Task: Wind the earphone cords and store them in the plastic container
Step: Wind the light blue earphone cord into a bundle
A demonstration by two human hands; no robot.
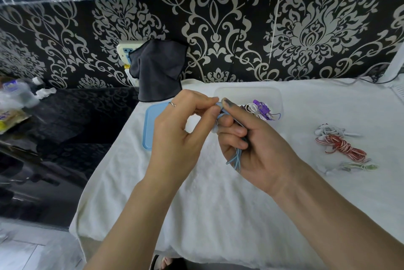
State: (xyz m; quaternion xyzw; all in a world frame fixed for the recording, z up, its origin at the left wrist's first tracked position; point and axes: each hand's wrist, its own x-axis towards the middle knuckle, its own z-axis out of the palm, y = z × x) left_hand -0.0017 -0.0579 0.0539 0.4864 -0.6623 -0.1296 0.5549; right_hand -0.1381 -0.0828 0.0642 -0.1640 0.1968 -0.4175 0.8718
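A light blue earphone cord is bundled in my right hand, whose fingers curl round it; loops hang below the palm. My left hand pinches the cord's upper end against my right thumb. Behind my hands stands the clear plastic container with wound purple and white cords inside. Its blue lid lies flat to the left. On the white cloth at the right lie a red-and-white cord, a white cord and a greenish cord.
A white towel covers the table. A dark cloth hangs over a wall socket behind. A dark glossy surface with bottles lies at the left. A cable runs along the back right.
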